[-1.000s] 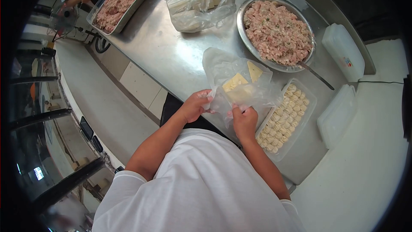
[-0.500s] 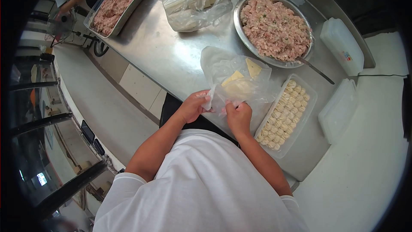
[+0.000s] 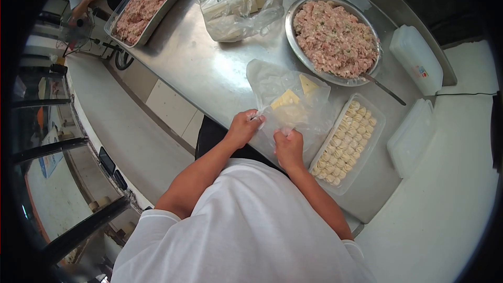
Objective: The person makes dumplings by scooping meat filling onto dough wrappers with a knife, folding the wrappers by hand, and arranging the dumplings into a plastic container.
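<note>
Both left hand (image 3: 244,129) and right hand (image 3: 288,149) pinch translucent, crumpled plastic bag (image 3: 311,113), mid-frame; likely light, limp, slippery; best held by near edge.

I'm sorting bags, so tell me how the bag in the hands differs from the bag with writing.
The held bag is gripped by the left hand and the right hand; the marked bag rests on the metal table, untouched.
The held bag looks loose and crumpled around a few yellowish pieces; the marked bag is bulkier and packed fuller.
Handwriting shows on the marked bag; none is visible on the held bag.
Both are see-through plastic.
</note>
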